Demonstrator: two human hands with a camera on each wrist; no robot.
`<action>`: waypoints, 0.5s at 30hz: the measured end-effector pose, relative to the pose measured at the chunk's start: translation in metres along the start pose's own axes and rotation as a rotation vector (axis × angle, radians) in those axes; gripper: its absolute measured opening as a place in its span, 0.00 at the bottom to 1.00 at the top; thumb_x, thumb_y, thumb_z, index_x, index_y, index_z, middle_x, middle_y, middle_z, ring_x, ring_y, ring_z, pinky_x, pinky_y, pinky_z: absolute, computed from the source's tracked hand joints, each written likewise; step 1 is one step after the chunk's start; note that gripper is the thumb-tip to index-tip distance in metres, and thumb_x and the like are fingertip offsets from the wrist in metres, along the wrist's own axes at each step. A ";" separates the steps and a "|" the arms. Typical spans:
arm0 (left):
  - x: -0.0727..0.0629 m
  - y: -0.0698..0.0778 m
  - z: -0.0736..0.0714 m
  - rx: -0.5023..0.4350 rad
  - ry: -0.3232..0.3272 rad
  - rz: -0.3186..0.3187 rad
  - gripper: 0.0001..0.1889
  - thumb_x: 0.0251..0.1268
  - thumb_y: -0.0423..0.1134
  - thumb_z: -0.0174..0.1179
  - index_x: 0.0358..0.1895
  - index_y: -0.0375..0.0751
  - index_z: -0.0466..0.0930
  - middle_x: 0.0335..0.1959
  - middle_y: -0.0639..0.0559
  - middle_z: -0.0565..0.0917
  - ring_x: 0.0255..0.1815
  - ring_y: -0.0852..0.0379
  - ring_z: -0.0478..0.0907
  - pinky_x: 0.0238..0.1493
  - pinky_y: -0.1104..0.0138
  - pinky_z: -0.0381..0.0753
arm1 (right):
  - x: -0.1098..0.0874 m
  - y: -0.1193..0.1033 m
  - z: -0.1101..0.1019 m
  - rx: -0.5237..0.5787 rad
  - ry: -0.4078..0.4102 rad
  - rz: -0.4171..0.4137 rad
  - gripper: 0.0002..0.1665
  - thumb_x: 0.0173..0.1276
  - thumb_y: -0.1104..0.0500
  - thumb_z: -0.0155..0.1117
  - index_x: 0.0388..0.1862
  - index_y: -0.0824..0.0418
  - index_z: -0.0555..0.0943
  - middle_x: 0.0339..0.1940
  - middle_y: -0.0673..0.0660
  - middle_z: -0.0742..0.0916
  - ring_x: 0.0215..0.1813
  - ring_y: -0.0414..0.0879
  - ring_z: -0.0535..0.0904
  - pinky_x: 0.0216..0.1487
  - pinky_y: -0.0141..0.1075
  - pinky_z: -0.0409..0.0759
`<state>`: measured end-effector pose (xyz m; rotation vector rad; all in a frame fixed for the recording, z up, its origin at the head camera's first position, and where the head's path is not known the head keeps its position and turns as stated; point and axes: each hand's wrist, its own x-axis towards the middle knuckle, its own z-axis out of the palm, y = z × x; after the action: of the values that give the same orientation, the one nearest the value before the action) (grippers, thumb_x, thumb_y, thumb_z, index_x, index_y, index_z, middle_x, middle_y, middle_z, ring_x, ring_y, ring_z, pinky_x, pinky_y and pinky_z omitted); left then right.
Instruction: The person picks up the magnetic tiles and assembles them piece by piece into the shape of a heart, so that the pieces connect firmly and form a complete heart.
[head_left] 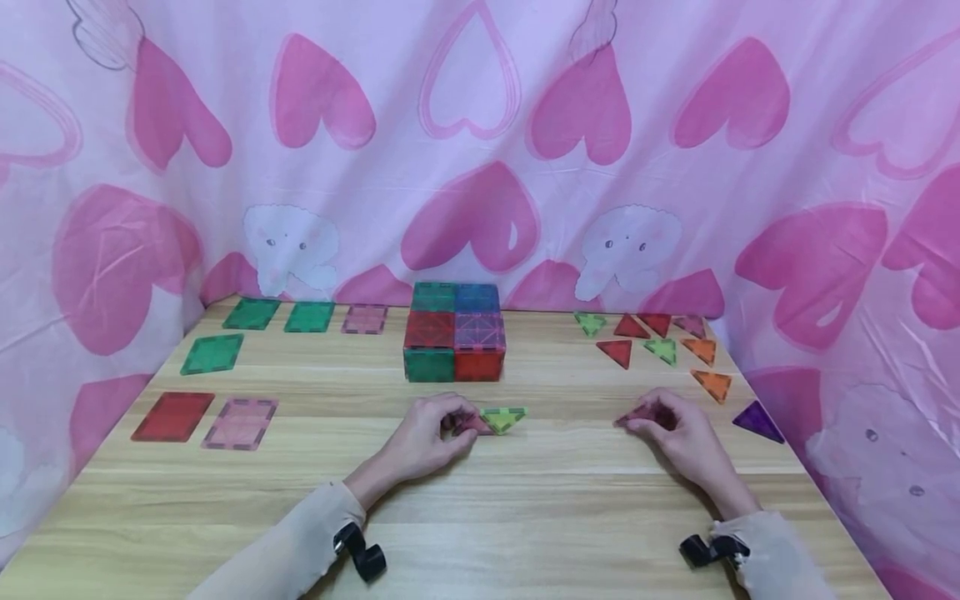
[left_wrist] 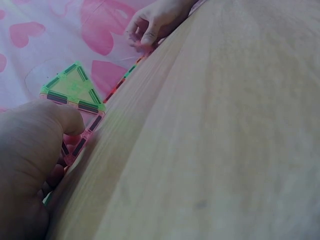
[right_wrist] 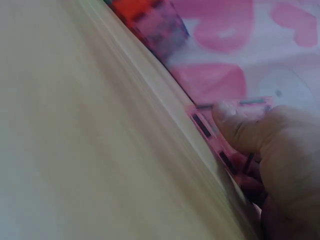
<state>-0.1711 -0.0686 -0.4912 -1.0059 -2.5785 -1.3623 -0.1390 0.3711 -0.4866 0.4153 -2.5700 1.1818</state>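
My left hand pinches a pink triangular magnetic tile between thumb and fingers. Edge to edge with that tile stands a yellow-green triangular tile, on the side away from the palm. Over to the right, my right hand pinches another pink magnetic tile just at the tabletop; the fingers cover part of its outline. Between and beyond the hands sits a box-shaped block of magnetic tiles, with green, blue, red and purple-pink squares on it.
Several loose triangles, including a red one, an orange one and a purple one, lie at the right. Square tiles, among them a red one and a pink one, lie at the left. A pink heart-patterned curtain hangs behind the table.
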 end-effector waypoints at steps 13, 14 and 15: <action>0.002 -0.001 0.001 0.008 0.012 0.029 0.09 0.70 0.34 0.75 0.48 0.52 0.90 0.41 0.63 0.88 0.39 0.64 0.81 0.39 0.69 0.84 | 0.020 -0.057 0.080 0.128 -0.220 -0.072 0.10 0.75 0.58 0.79 0.50 0.43 0.92 0.48 0.40 0.92 0.49 0.40 0.88 0.49 0.33 0.86; 0.002 -0.001 0.001 0.009 0.013 0.029 0.09 0.70 0.34 0.75 0.48 0.52 0.90 0.41 0.63 0.88 0.39 0.64 0.81 0.39 0.69 0.84 | 0.022 -0.062 0.085 0.134 -0.228 -0.084 0.10 0.75 0.58 0.79 0.50 0.43 0.92 0.47 0.40 0.92 0.48 0.41 0.88 0.48 0.34 0.86; 0.002 -0.001 0.001 0.010 0.013 0.030 0.09 0.70 0.34 0.75 0.47 0.52 0.90 0.41 0.63 0.88 0.39 0.64 0.81 0.39 0.68 0.84 | 0.025 -0.066 0.090 0.138 -0.235 -0.093 0.10 0.75 0.58 0.79 0.50 0.43 0.92 0.47 0.40 0.91 0.47 0.41 0.87 0.47 0.34 0.86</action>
<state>-0.1728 -0.0676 -0.4921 -1.0261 -2.5480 -1.3426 -0.1493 0.2574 -0.4887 0.7376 -2.6355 1.3539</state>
